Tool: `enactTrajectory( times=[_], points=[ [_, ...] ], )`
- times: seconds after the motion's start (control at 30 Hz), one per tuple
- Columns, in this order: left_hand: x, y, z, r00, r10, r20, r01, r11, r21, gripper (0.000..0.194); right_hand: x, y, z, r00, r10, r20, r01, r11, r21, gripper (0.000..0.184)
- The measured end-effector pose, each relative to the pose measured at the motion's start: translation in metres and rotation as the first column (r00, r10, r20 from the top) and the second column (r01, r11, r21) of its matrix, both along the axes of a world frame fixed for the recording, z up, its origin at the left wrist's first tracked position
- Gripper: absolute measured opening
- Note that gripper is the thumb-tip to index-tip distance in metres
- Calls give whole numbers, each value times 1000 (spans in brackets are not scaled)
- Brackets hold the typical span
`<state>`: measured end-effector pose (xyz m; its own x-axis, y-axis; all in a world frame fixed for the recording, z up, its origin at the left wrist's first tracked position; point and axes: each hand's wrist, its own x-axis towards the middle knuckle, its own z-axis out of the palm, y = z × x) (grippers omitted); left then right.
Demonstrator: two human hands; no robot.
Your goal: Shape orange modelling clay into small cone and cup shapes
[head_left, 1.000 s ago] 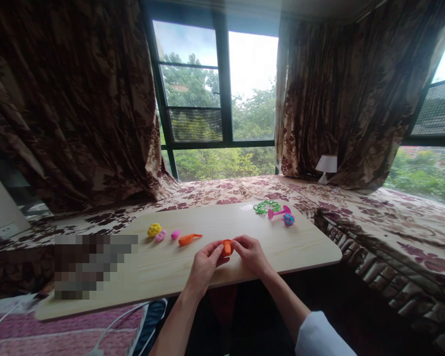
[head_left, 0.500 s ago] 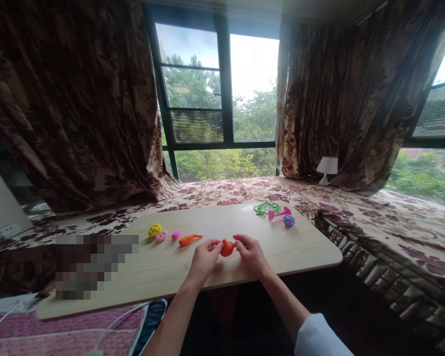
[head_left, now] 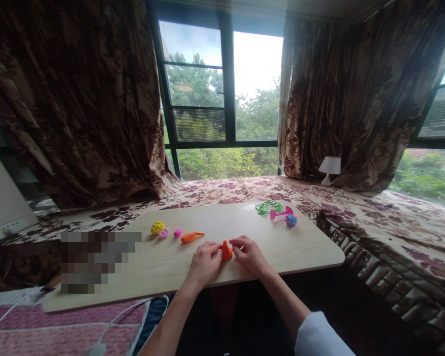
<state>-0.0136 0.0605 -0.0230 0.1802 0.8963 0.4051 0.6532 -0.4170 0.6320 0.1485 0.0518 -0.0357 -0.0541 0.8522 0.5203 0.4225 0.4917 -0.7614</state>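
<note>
Floral curtains (head_left: 96, 99) are hung on either side of a window (head_left: 230, 99) beyond the fingers, and a pale bench (head_left: 307, 252) is spread beneath them. Directly between the fingertips, near the bench's front edge, a small orange piece (head_left: 226, 252) is seen, its narrow end pointed up or away. Its left edge is pinched by the fingers of the left hand (head_left: 204, 262); those of the right hand (head_left: 250, 254) are drawn narrow at its right side, though whether they are closed on it cannot be told. Judged by look, the piece is light, probably soft and easily dented; it is best gripped gently by its thicker base, with the slim end spared. Left of the fingers, a longer orange piece (head_left: 189, 238) is laid; farther right of them, green strands (head_left: 269, 208) are heaped beside a pink double-ended toy (head_left: 282, 213).
</note>
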Motion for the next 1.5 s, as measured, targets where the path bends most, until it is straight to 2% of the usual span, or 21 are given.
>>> enactTrajectory(
  times=[0.1, 0.33, 0.47, 0.57, 0.63, 0.77, 0.83, 0.9, 1.0, 1.07, 1.17, 1.23, 1.33, 1.37, 1.4, 1.43, 1.5],
  points=[
    [0, 1, -4, 998, -13, -58, 14, 999, 29, 25, -3, -1, 1, 997, -8, 81, 8, 1000, -3, 18],
    [-5, 3, -4, 999, -21, -38, 22, 999, 30, 24, -7, 4, 0, 982, -25, 188, 20, 999, 29, 14],
    [-14, 1, -4, 988, -45, 148, 45, 999, 5, 27, -8, 2, 3, 975, -10, 221, 4, 1000, 26, 16],
    [-24, -4, -7, 945, -9, 328, -2, 999, 34, 27, -11, 1, 5, 971, -7, 238, 3, 1000, 17, 14],
    [-33, -8, -9, 928, 13, 373, -38, 997, 61, 26, -15, 3, 5, 970, -28, 241, 27, 1000, 9, 12],
    [-56, -8, -6, 949, 70, 306, -123, 979, 160, 25, -18, 5, 5, 970, -33, 239, 36, 999, -10, 13],
    [-70, 1, 2, 960, 199, 200, -242, 945, 221, 25, -16, 5, 8, 968, 18, 250, -11, 1000, -26, 15],
    [-80, 13, 11, 938, 343, 57, -346, 907, 240, 26, -11, 4, 10, 968, 54, 243, -46, 998, -38, 19],
    [-84, 29, 22, 936, 351, -8, -341, 916, 213, 23, 1, 3, 12, 983, 40, 178, -37, 999, -18, 32],
    [-81, 35, 25, 944, 331, -10, -324, 928, 185, 18, 11, 1, 13, 992, 15, 126, -16, 1000, 10, 30],
    [-75, 34, 27, 949, 313, 25, -314, 940, 134, 6, 23, -8, 16, 997, -13, 71, 9, 998, 56, 28],
    [-72, 26, 30, 951, 304, 56, -308, 946, 104, 7, 24, -19, 22, 998, -36, 52, 31, 996, 85, 26],
    [-66, 1, 35, 964, 192, 182, -195, 981, -2, 19, 8, -37, 36, 999, -29, 28, 25, 991, 132, 25],
    [-65, -10, 37, 932, 74, 356, -39, 994, -103, 25, -2, -42, 42, 1000, -7, 19, 4, 989, 148, 25],
    [-63, -21, 39, 854, -14, 520, 118, 979, -167, 28, -12, -46, 47, 1000, 23, 16, -25, 988, 153, 26],
    [-61, -32, 41, 768, -43, 639, 224, 953, -204, 30, -23, -49, 52, 999, 50, 5, -50, 987, 150, 27],
    [-57, -51, 45, 670, -67, 739, 353, 905, -239, 28, -41, -51, 60, 996, 82, -18, -78, 985, 152, 31]
  ],
)
